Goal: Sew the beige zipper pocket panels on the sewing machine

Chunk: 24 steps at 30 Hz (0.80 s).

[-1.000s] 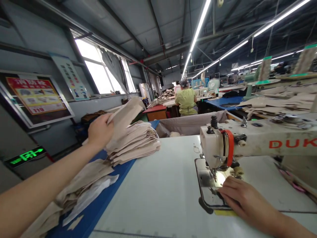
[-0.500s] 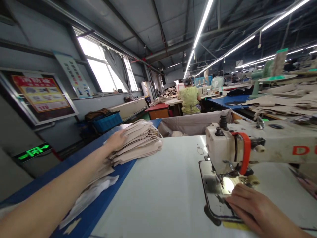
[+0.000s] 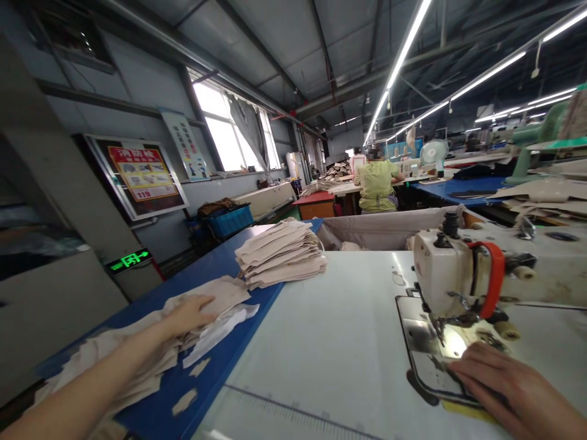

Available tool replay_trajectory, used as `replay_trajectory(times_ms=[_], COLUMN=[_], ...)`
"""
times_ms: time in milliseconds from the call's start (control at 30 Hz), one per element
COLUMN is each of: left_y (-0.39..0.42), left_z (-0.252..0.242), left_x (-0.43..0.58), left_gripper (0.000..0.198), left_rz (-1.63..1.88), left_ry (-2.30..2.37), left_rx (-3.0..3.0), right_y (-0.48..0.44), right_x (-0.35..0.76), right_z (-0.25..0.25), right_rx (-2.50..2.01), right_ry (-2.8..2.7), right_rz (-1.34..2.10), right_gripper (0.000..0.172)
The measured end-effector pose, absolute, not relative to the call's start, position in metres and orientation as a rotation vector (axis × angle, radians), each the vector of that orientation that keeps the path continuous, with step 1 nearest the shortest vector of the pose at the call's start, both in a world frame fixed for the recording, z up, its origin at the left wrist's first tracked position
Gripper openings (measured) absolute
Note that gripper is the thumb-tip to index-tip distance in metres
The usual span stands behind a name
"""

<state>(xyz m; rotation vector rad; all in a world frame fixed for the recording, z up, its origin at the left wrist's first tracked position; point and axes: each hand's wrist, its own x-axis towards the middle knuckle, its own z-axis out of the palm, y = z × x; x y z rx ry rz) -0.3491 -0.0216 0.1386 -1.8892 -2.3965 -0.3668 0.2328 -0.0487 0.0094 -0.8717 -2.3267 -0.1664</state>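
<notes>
My left hand [image 3: 192,315] lies on a spread row of beige fabric pieces [image 3: 224,292], its fingers apart and stretched over the top ones. A strip of thin white fabric [image 3: 222,333] lies beside it. Just behind stands a stack of beige fabric pieces [image 3: 279,253]. At the sewing machine [image 3: 438,263], my right hand [image 3: 509,382] has its thumb and fingers pressed together in front of the lit needle area, over the metal needle plate [image 3: 419,336]. Whatever the right fingertips may pinch is hidden.
The white tabletop [image 3: 316,330] carries a printed ruler near its front. Small fabric scraps [image 3: 184,401] lie on the blue table edge. Behind the table is a cloth-lined bin [image 3: 380,229]. Farther back sits a person in a yellow-green top [image 3: 376,183].
My left hand has come off the stack and moved nearer, onto the spread fabric pieces. The right hand stays by the needle. The view has turned left.
</notes>
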Motion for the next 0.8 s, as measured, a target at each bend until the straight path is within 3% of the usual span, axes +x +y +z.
replay_trajectory(times_ms=[200,600,800], left_y=[-0.020,-0.017,-0.027], left_z=[0.136,0.149,0.151], left_x=[-0.351,-0.376,-0.370], left_gripper=[0.010,0.052,0.055], left_rz=[-0.244,-0.574,-0.663], left_ry=[-2.369,-2.697,-2.646], left_rx=[-2.005,-1.875,-1.867], right_y=[-0.048,-0.049,-0.047], right_x=[0.233,0.233,0.232], right_z=[0.007,0.007,0.006], right_rx=[-0.897,-0.873,-0.903], right_ry=[-2.316,-2.309,-2.313], right_rz=[-0.191,-0.239,-0.235], right_gripper=[0.022,0.023,0.025])
